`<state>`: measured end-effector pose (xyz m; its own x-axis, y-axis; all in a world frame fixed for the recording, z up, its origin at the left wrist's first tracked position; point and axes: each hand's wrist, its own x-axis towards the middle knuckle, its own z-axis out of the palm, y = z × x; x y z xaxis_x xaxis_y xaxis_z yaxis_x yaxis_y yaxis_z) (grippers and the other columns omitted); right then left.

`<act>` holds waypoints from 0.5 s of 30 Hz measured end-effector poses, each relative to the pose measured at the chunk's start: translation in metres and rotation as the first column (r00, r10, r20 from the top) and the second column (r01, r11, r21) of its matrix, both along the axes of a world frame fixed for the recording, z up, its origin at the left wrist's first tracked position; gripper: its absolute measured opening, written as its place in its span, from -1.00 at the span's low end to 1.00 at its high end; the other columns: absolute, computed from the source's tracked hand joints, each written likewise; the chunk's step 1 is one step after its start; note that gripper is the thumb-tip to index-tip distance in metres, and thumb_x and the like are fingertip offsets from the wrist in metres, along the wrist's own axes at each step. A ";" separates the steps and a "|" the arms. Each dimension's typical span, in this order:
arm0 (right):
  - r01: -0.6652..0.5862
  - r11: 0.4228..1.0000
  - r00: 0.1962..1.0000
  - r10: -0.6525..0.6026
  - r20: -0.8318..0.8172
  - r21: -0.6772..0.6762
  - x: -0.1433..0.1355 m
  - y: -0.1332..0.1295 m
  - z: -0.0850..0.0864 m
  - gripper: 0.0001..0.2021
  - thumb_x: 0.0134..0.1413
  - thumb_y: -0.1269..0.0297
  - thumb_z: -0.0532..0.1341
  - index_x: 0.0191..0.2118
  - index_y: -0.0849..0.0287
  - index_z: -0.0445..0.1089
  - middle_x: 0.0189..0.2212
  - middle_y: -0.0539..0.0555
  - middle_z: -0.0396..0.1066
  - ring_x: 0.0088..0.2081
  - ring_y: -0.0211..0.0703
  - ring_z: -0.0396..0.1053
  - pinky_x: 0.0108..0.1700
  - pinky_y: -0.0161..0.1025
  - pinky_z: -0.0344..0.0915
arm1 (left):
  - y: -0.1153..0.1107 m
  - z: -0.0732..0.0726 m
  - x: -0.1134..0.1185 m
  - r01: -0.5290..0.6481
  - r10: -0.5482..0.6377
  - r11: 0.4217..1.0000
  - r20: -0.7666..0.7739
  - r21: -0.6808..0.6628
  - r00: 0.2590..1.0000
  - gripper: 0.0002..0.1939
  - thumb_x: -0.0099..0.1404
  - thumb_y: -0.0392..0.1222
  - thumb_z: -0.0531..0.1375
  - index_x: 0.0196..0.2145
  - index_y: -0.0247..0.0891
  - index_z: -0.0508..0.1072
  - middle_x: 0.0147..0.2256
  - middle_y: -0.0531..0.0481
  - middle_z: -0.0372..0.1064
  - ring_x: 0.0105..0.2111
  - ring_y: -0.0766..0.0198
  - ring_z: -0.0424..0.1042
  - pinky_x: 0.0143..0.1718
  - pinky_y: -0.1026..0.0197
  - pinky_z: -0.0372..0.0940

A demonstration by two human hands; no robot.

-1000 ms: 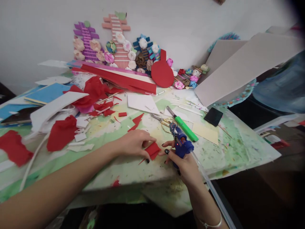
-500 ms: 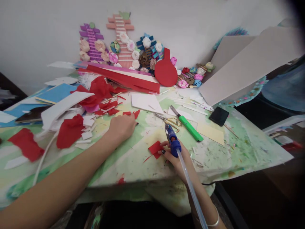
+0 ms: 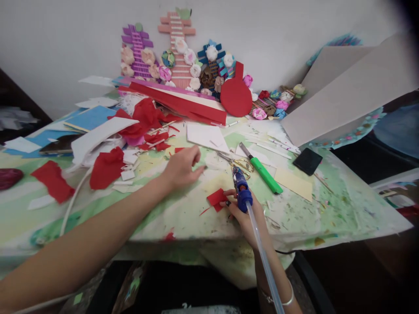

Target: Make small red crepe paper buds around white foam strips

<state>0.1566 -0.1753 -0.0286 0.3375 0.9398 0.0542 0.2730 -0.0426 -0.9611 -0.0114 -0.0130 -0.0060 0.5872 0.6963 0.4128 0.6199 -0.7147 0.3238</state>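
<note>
Touching small red piece [image 3: 216, 199] on tablecloth [image 3: 193, 222] with right hand [image 3: 246, 220], closed round glue gun [image 3: 243, 196]. Looks already cut, unattached. Holding left hand [image 3: 183, 169] half open, apparently empty, near red scraps [image 3: 156, 140]. Farther back, red cutout [image 3: 236, 97] upright, plain.

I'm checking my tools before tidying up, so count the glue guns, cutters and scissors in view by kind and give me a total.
Glue gun, in your right hand: 1
Green-handled cutter: 1
Gold-handled scissors: 1
Total: 3
</note>
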 end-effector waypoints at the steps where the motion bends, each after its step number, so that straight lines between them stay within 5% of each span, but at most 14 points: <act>1: -0.004 1.000 1.000 0.004 0.005 0.002 0.000 0.000 -0.001 -0.79 0.00 0.29 0.21 -0.18 0.14 0.29 -0.40 0.00 0.45 -0.45 -0.15 0.41 -0.41 -0.25 0.30 | -0.007 0.003 0.002 0.156 -0.153 0.985 0.052 -0.068 0.987 -0.72 0.13 -0.07 0.21 -0.40 -0.21 0.15 -0.44 0.01 0.25 -0.47 0.25 0.22 -0.42 0.21 0.15; 3: -0.009 1.000 1.000 0.008 0.011 0.015 0.001 0.001 -0.004 -0.78 -0.01 0.32 0.20 -0.18 0.14 0.28 -0.36 0.02 0.46 -0.42 -0.14 0.41 -0.40 -0.25 0.31 | -0.025 0.007 0.008 0.426 -0.422 0.884 0.066 -0.194 0.904 -0.55 0.02 0.08 0.27 -0.42 -0.18 0.07 -0.42 0.03 0.21 -0.48 0.28 0.16 -0.45 0.23 0.14; 6: 0.010 0.999 1.000 -0.011 0.017 0.052 0.003 0.002 -0.011 -0.75 -0.04 0.33 0.19 -0.17 0.15 0.30 -0.27 0.05 0.46 -0.40 -0.15 0.41 -0.39 -0.25 0.31 | -0.046 0.008 0.018 0.542 -0.560 0.813 -0.029 -0.214 0.828 -0.66 0.10 -0.04 0.21 -0.40 -0.19 0.08 -0.38 -0.03 0.22 -0.42 0.23 0.20 -0.39 0.19 0.15; 10: 0.041 0.998 0.999 -0.041 0.019 0.038 0.004 0.003 -0.016 -0.74 -0.05 0.33 0.19 -0.16 0.15 0.32 -0.30 0.04 0.45 -0.41 -0.15 0.40 -0.45 -0.27 0.30 | -0.049 0.004 0.019 0.544 -0.567 0.810 -0.054 -0.218 0.822 -0.84 0.14 -0.30 0.10 -0.38 -0.20 0.11 -0.35 -0.06 0.24 -0.37 0.20 0.24 -0.34 0.19 0.18; 15: 0.019 0.999 1.000 -0.019 -0.014 0.026 0.003 0.002 -0.015 -0.73 -0.01 0.31 0.19 -0.13 0.13 0.31 -0.39 0.00 0.43 -0.51 -0.21 0.36 -0.46 -0.28 0.31 | -0.036 0.002 0.014 0.443 -0.440 0.850 0.079 -0.283 0.895 -0.88 0.14 -0.37 0.08 -0.39 -0.21 0.17 -0.45 0.04 0.24 -0.48 0.29 0.23 -0.43 0.23 0.15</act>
